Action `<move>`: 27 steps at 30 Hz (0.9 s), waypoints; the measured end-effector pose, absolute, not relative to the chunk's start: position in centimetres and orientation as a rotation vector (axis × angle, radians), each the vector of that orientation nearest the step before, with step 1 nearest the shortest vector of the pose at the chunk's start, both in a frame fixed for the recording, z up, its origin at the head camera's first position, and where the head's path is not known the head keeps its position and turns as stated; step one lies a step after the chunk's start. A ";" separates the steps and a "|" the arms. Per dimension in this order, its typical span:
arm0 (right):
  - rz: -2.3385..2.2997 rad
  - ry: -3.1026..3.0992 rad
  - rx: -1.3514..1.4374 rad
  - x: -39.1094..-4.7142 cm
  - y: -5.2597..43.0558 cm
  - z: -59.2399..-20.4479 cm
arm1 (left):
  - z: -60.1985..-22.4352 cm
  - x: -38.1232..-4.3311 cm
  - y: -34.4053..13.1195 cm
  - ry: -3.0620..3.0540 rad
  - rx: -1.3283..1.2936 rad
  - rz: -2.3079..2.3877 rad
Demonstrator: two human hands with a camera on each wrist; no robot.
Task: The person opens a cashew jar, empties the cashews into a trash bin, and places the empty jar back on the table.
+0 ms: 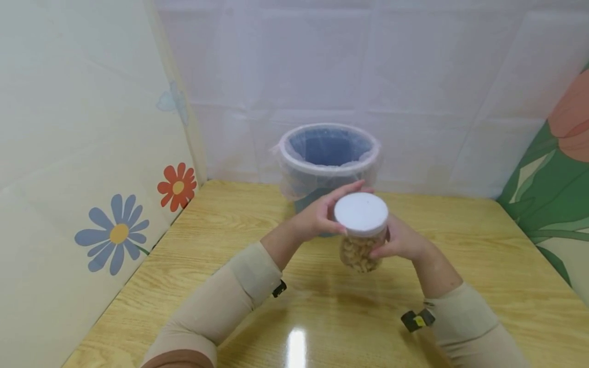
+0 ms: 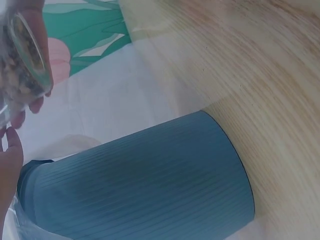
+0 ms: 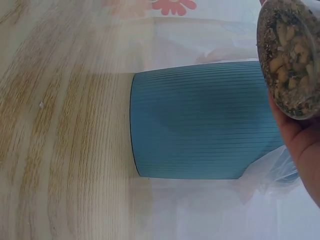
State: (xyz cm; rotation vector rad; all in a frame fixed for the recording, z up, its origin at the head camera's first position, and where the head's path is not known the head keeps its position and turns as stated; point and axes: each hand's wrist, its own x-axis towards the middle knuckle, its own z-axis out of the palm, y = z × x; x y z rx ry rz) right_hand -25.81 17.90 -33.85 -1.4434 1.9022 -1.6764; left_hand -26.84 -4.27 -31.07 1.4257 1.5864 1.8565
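Observation:
A clear jar [image 1: 360, 251] of what look like cashews, topped by a white lid [image 1: 361, 210], is held up over the table in front of a bin. My left hand [image 1: 317, 217] grips the jar at its lid, thumb at the front and fingers behind. Lower down, my right hand [image 1: 401, 237] holds the jar's body from the right. In the right wrist view the jar's bottom [image 3: 290, 65] shows nuts and dark crumbs, with the right hand [image 3: 306, 142] beside it. Only part of the left hand [image 2: 9, 167] appears in the left wrist view.
A blue ribbed bin [image 2: 145, 180] with a white rim [image 1: 317, 169] and a clear bag liner stands on the wood-grain table [image 1: 230, 225] near the back wall [image 1: 414, 92]. Flower-printed sheeting [image 1: 60, 163] borders the left side, and another printed sheet [image 1: 547, 189] the right.

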 end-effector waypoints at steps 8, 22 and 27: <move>-1.679 2.061 -1.331 -25.4 17.7 -33.6 | -31.1 -26.7 -4.1 1.679 1.377 1.904; -1.746 2.399 -1.096 -24.9 16.7 -33.5 | -30.3 -25.8 -3.9 2.066 1.149 1.967; -1.770 2.461 -1.032 -24.9 16.3 -33.6 | -30.1 -25.5 -3.8 2.223 1.046 1.943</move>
